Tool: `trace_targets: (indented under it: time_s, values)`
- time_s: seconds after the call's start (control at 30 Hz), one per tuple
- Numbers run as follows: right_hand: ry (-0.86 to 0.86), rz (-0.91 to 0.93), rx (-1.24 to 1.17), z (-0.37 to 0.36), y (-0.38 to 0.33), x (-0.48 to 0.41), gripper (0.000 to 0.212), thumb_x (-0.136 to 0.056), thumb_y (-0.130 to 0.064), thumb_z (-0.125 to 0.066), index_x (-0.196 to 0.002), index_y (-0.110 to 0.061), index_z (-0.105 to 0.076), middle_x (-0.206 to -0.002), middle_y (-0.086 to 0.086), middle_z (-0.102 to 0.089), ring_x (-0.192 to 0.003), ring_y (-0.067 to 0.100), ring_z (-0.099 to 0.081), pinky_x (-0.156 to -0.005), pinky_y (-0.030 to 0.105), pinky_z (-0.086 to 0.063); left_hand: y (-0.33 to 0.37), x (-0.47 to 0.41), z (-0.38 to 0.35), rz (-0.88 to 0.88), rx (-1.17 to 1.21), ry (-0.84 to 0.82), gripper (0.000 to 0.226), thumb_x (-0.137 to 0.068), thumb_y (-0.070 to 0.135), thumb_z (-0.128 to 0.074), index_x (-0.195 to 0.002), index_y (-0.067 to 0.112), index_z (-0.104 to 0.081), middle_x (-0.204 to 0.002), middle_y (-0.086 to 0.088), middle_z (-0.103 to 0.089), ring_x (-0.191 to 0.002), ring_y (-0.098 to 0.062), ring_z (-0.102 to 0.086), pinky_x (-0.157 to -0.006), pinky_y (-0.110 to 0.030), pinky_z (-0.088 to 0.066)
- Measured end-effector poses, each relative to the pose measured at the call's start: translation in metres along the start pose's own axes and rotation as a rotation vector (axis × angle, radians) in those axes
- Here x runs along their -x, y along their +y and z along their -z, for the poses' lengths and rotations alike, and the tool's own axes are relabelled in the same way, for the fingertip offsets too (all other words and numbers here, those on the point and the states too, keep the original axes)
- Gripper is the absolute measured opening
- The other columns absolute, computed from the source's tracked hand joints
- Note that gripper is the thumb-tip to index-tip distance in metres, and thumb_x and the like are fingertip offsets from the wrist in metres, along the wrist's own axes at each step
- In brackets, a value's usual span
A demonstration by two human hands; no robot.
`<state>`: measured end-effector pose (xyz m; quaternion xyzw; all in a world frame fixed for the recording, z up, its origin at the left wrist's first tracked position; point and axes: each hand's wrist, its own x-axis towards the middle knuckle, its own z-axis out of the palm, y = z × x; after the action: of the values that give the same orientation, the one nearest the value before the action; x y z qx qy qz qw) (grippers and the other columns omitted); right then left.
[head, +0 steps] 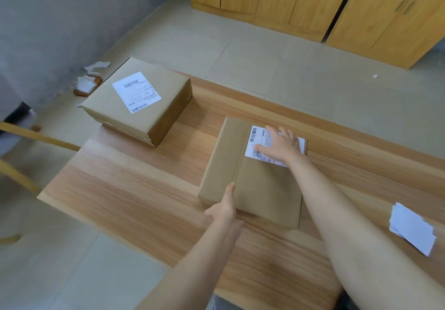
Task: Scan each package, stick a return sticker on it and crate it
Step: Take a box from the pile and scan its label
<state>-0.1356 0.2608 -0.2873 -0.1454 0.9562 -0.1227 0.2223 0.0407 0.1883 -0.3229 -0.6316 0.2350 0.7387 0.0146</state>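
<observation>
Nearest me, my left hand (225,210) braces the centre-frame package (260,189), fingers hidden; my flat right hand (281,145) presses its sticker (255,139) down, so crating looks next.

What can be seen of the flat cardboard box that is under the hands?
The box is flat, brown cardboard, closed, with a seam along its top. It lies on the wooden table. A white label with a barcode sits at its far right corner. The right hand lies flat on that label; the left hand holds the near edge, thumb on top.
</observation>
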Motion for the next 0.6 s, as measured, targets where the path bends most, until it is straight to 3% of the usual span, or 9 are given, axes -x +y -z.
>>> trace_targets:
  time_s: [0.1, 0.23, 0.3, 0.43, 0.6]
  values:
    - [-0.005, 0.016, 0.032, 0.0, 0.006, -0.009, 0.081, -0.082, -0.062, -0.056, -0.149, -0.032, -0.021, -0.154, 0.012, -0.021, -0.143, 0.031, -0.012, -0.117, 0.047, -0.008, -0.002, 0.0, -0.005, -0.005, 0.057, 0.077, 0.087, -0.072, 0.027, -0.08, -0.136, 0.01, -0.024, -0.125, -0.015, -0.054, -0.1, -0.034, -0.061, -0.068, -0.04, -0.051]
    - [-0.029, -0.031, -0.032, 0.002, 0.008, -0.005, 0.08, -0.08, -0.063, -0.058, -0.147, -0.033, -0.027, -0.144, 0.011, -0.03, -0.135, 0.037, -0.02, -0.115, 0.049, -0.011, 0.002, -0.003, -0.01, -0.045, 0.051, 0.166, 0.085, -0.065, 0.021, -0.081, -0.132, 0.017, -0.029, -0.123, -0.013, -0.053, -0.105, -0.033, -0.059, -0.091, -0.05, -0.048]
    - [0.031, -0.073, -0.063, 0.006, 0.013, 0.002, 0.082, -0.078, -0.065, -0.058, -0.147, -0.033, -0.027, -0.142, 0.01, -0.032, -0.132, 0.037, -0.023, -0.114, 0.049, -0.013, 0.008, -0.006, -0.014, -0.126, 0.022, 0.167, 0.084, -0.06, 0.02, -0.081, -0.129, 0.023, -0.033, -0.118, -0.008, -0.053, -0.104, -0.034, -0.058, -0.092, -0.053, -0.048]
    - [0.151, -0.219, -0.217, 0.027, 0.031, 0.028, 0.084, -0.078, -0.061, -0.059, -0.148, -0.033, -0.022, -0.144, 0.008, -0.029, -0.132, 0.038, -0.024, -0.109, 0.047, -0.026, 0.041, -0.009, -0.033, -0.358, -0.138, 0.025, 0.09, -0.055, 0.028, -0.077, -0.135, 0.03, -0.036, -0.123, -0.002, -0.057, -0.109, -0.029, -0.058, -0.095, -0.051, -0.048]
    - [0.157, -0.412, -0.481, 0.02, 0.061, 0.069, 0.097, -0.072, -0.044, -0.071, -0.15, -0.026, -0.015, -0.154, 0.009, -0.018, -0.143, 0.033, -0.017, -0.11, 0.05, -0.028, 0.078, -0.002, -0.065, -0.549, -0.53, -0.153, 0.086, -0.055, 0.026, -0.083, -0.13, 0.02, -0.041, -0.117, -0.006, -0.059, -0.108, -0.029, -0.058, -0.094, -0.047, -0.05]
